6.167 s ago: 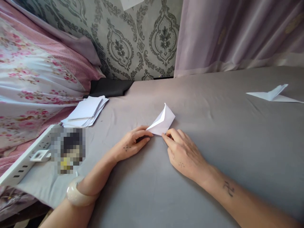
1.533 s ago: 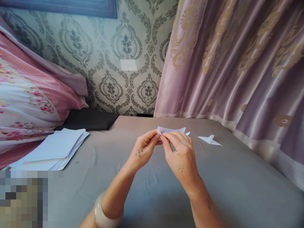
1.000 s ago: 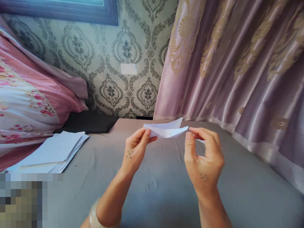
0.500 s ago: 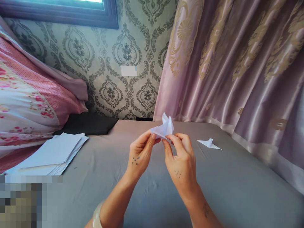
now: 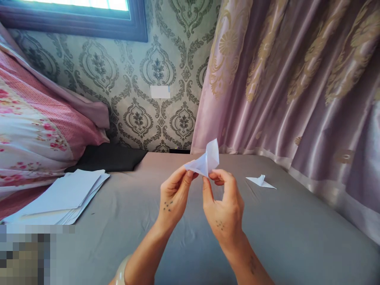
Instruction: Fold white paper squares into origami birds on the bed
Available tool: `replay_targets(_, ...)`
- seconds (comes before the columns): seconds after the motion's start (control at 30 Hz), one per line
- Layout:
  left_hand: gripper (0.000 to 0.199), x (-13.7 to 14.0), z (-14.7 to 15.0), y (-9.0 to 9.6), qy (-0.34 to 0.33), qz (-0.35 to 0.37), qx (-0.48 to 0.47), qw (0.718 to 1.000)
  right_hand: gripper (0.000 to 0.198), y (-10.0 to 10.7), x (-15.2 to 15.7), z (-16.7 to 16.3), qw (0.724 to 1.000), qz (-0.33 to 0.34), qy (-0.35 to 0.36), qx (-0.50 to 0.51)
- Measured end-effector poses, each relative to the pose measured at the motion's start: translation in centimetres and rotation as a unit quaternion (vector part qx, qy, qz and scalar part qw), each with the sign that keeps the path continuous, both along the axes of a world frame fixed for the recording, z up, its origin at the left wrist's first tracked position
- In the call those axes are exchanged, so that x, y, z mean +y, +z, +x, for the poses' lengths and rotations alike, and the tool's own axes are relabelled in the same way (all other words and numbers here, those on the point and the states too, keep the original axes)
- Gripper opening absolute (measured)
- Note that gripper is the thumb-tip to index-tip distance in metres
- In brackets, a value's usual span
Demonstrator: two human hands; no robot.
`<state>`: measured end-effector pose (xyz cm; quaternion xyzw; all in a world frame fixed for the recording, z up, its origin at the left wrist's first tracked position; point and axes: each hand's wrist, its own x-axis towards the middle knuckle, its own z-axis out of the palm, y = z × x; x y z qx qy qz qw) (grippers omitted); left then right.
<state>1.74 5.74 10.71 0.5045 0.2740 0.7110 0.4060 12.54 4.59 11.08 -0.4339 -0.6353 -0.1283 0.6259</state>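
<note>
Folded paper (image 5: 198, 163): on grey cloth (image 5: 297, 221) 6.2 s ago, now raised above it. Two standing points (0.5 s ago) now show as one broad upright flap. Right hand (image 5: 225, 204), clear at 1.0 s, back at lower corner.

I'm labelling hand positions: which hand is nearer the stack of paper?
Left. The left hand, holding the folded paper, is to the right of the stack of paper; the right hand, at the folded paper's other side, is farther right.
</note>
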Motion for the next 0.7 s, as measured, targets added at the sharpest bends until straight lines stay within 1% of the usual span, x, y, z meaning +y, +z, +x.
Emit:
replay_targets(0.07, 0.026, -0.2, 0.1, -0.1, 0.020, 0.003, 0.019, 1.000, 0.025, 0.1, 0.0, 0.1, 1.000, -0.018, -0.012, 0.009)
replay_targets(0.17, 0.024, -0.4, 0.3, -0.1, 0.050, 0.020, 0.047, 0.997, 0.013, 0.3, -0.1, 0.3, 0.999, -0.039, -0.012, 0.015)
replay_targets(0.23, 0.023, -0.5, 0.5, -0.1, 0.056, 0.026, 0.059, 0.996, 0.007, 0.4, -0.2, 0.4, 0.999, -0.051, 0.007, 0.010)
replay_targets(0.3, 0.023, -0.5, 0.7, -0.1, 0.062, 0.026, 0.063, 0.996, 0.009, 0.5, -0.2, 0.6, 0.998, -0.057, 0.027, 0.008)
replay_targets(0.4, 0.022, -0.4, 0.7, -0.1, 0.071, 0.027, 0.063, 0.995, 0.009, 0.8, -0.1, 1.1, 0.999, -0.042, 0.032, -0.005)
replay_targets(0.6, 0.020, -0.5, 0.8, -0.1, 0.077, 0.028, 0.059, 0.995, 0.013, 1.3, 0.3, 2.2, 0.995, -0.039, 0.051, -0.074)
replay_targets(0.67, 0.019, -0.5, 0.8, 0.0, 0.081, 0.028, 0.063, 0.994, 0.015, 1.3, 0.5, 2.2, 0.996, -0.027, 0.053, -0.064)
replay_targets(0.7, 0.019, -0.6, 0.8, 0.0, 0.083, 0.028, 0.065, 0.994, 0.020, 1.3, 0.5, 2.1, 0.997, -0.022, 0.053, -0.053)
